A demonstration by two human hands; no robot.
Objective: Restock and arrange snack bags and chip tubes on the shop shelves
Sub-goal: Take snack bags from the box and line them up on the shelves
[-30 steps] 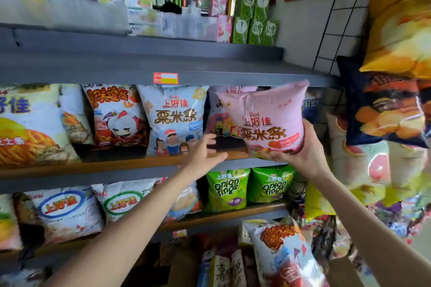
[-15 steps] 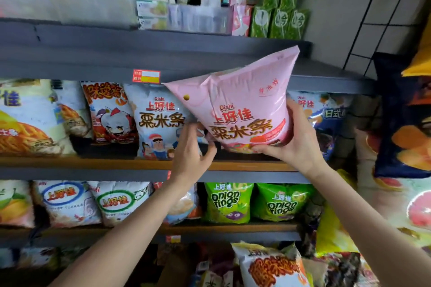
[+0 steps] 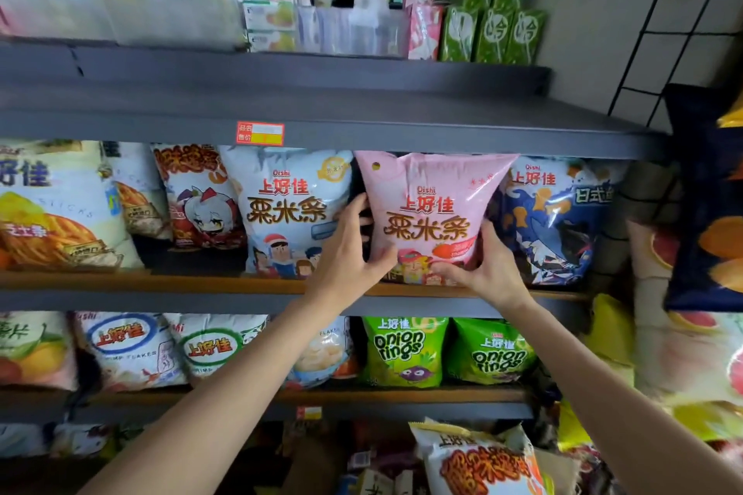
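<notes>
A pink Oishi snack bag [image 3: 430, 209] stands upright on the middle shelf [image 3: 152, 282], between a light blue bag of the same brand [image 3: 287, 209] and a dark blue bag [image 3: 557, 221]. My left hand [image 3: 349, 249] grips its lower left edge, thumb across the front. My right hand [image 3: 482, 265] holds its lower right corner, fingers curled round the side.
The grey shelf above [image 3: 362, 125] carries a red and yellow price tag [image 3: 260, 133] and hangs close over the bags. Green onion ring bags [image 3: 404, 350] sit one shelf down. Large chip bags [image 3: 711, 213] hang on a wire grid at the right.
The pink bag, held tilted in front of the shelves before, has gone into the shelf slot and now stands upright. My left hand has moved from the shelf edge onto the bag.
</notes>
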